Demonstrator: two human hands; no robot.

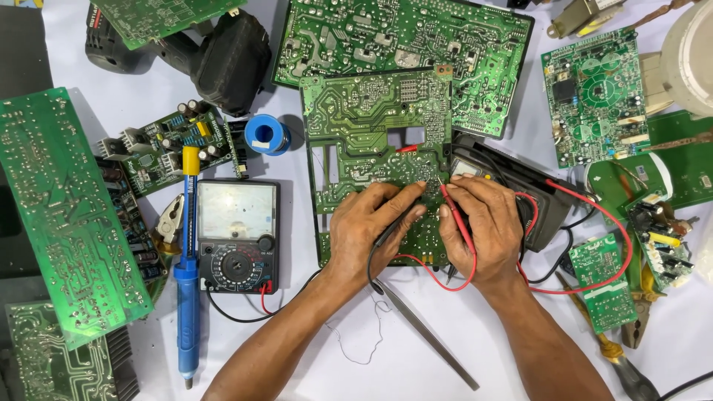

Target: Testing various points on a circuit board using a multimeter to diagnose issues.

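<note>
Hands on a flat green circuit board (375, 126) (solder-speckled): left hand (369, 226) gripping black probe (388, 234), right hand (481, 226) red probe (454, 215).

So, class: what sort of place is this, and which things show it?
Most likely an electronics repair bench: bare green circuit boards cover the table, an analog multimeter lies beside a blue desoldering pump, and the right hand holds a red test probe.

**Hidden and cropped parts, head view**

The left hand (369, 229) covers most of the black probe (389, 232) and the lower part of the circuit board (375, 126) beneath. The top edge crops the large board (405, 37); the left edge crops the long board (56, 215). The solder traces are too fine to follow.
</note>
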